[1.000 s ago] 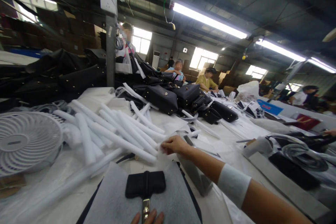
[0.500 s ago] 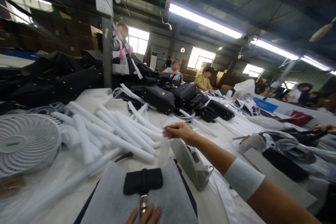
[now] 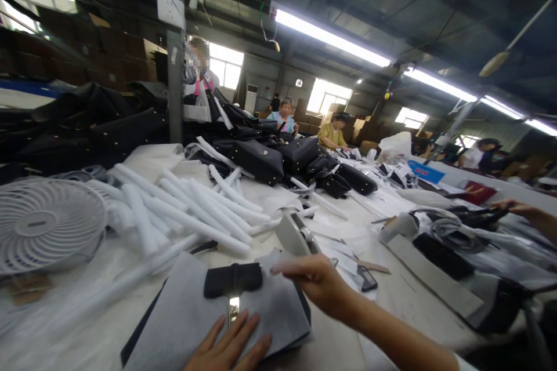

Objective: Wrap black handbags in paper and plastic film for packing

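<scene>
Sheet [image 3: 174, 313]: soft, light, I'd judge; take its edges.
Left hand [image 3: 230, 345]: spread flat on it.
Right hand [image 3: 319, 284]: blurred, can't tell its grip.

The one head-worn camera looks forward and down across the counter [image 3: 333, 339], a bag [image 3: 217, 283] close below, a window [image 3: 324, 94] far beyond.
</scene>
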### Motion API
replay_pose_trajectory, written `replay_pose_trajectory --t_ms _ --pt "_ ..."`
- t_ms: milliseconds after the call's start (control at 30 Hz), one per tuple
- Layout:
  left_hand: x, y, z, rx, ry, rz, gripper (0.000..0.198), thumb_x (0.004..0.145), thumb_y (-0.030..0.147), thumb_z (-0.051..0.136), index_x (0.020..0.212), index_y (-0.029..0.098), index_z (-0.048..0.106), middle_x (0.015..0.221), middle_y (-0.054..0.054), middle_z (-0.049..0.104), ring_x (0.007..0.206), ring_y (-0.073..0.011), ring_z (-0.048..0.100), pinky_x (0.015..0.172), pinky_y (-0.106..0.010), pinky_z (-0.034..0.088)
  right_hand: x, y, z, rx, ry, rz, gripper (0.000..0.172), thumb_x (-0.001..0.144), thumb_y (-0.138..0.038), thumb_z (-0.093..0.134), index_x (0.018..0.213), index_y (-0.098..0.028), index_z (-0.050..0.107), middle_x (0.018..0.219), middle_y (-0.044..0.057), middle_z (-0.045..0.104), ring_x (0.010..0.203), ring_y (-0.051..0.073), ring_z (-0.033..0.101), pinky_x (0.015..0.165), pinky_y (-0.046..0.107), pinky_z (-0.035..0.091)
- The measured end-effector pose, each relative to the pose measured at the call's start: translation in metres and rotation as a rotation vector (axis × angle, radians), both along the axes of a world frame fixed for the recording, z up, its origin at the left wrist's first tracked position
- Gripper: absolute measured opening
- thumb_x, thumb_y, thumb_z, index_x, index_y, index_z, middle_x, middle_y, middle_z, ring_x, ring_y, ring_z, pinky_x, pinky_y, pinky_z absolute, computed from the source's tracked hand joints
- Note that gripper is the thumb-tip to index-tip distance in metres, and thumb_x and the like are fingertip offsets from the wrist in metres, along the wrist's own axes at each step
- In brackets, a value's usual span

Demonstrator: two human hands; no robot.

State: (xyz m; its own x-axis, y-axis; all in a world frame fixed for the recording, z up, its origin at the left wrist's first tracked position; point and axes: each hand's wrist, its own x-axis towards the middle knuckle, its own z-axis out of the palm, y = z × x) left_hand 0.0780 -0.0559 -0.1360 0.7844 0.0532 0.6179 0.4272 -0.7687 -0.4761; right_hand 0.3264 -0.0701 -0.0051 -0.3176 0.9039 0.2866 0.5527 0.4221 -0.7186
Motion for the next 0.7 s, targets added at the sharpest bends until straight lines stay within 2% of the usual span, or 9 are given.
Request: replay_pose_trajectory --t_ms 100,167,267,333,400,533,633,700 --pt "0.000 -0.002 -0.001 -0.043 0.003 0.013 0.047 0.103 0.019 0.024 0.136 0.040 0.051 0.123 0.009 0.069 0.111 -0.0116 0.061 0.102 -0.023 0.042 -0.004 -0.035 -0.032 0.151 -0.153 0.101 0.035 0.093 -0.011 0.046 0.117 -0.025 0.067 0.113 0.003 0.073 0.109 0.016 0.067 0.103 0.031 0.047" --pt "-0.001 -0.005 -0.003 -0.098 0.005 0.038 0.047 0.102 0.019 0.026 0.138 0.039 0.048 0.128 0.008 0.066 0.116 -0.0124 0.058 0.105 -0.024 0.039 -0.002 -0.049 -0.054 0.277 -0.260 0.117 0.041 0.089 -0.007 0.044 0.123 -0.024 0.061 0.118 0.005 0.071 0.115 0.016 0.064 0.107 0.034 0.044" --pt "-0.002 -0.008 -0.005 -0.166 0.012 0.065 0.047 0.102 0.019 0.028 0.143 0.036 0.043 0.134 0.002 0.062 0.123 -0.0137 0.054 0.105 -0.025 0.040 0.002 -0.059 -0.080 0.470 -0.400 0.104 0.037 0.090 -0.013 0.047 0.125 -0.021 0.057 0.116 0.008 0.072 0.117 0.018 0.062 0.106 0.037 0.046" --pt "-0.001 -0.008 -0.009 -0.173 -0.005 0.042 0.046 0.102 0.020 0.028 0.143 0.035 0.043 0.137 -0.002 0.060 0.126 -0.0151 0.052 0.106 -0.027 0.039 0.003 -0.062 -0.090 0.583 -0.465 0.078 0.030 0.095 -0.019 0.047 0.122 -0.019 0.059 0.113 0.007 0.073 0.118 0.019 0.062 0.107 0.039 0.044" --pt "0.003 -0.007 -0.015 -0.162 -0.044 0.002 0.044 0.102 0.021 0.027 0.137 0.033 0.051 0.141 -0.002 0.056 0.128 -0.0167 0.051 0.112 -0.033 0.033 0.000 -0.064 -0.093 0.675 -0.529 0.058 0.025 0.098 -0.020 0.047 0.118 -0.018 0.062 0.111 0.006 0.074 0.116 0.019 0.063 0.109 0.038 0.042" --pt "0.012 -0.006 -0.026 -0.140 -0.111 -0.064 0.039 0.103 0.028 0.030 0.122 0.031 0.064 0.149 0.005 0.047 0.130 -0.0184 0.048 0.121 -0.043 0.014 -0.005 -0.068 -0.092 0.789 -0.656 0.093 0.025 0.099 -0.016 0.045 0.114 -0.012 0.064 0.113 0.005 0.073 0.112 0.017 0.066 0.110 0.035 0.040" --pt "0.015 -0.007 -0.025 -0.135 -0.102 -0.067 0.038 0.103 0.031 0.030 0.119 0.032 0.065 0.146 0.009 0.049 0.131 -0.0162 0.045 0.122 -0.041 0.009 -0.005 -0.073 -0.088 0.803 -0.670 0.141 0.023 0.098 -0.016 0.048 0.113 -0.012 0.065 0.113 0.005 0.074 0.109 0.018 0.067 0.109 0.033 0.041" --pt "0.014 -0.008 -0.020 -0.135 -0.123 -0.073 0.041 0.103 0.030 0.028 0.115 0.032 0.067 0.142 0.010 0.053 0.130 -0.0149 0.046 0.122 -0.040 0.008 -0.005 -0.076 -0.081 0.750 -0.583 0.205 0.018 0.098 -0.020 0.051 0.107 -0.015 0.066 0.103 0.003 0.077 0.100 0.015 0.071 0.105 0.029 0.046"
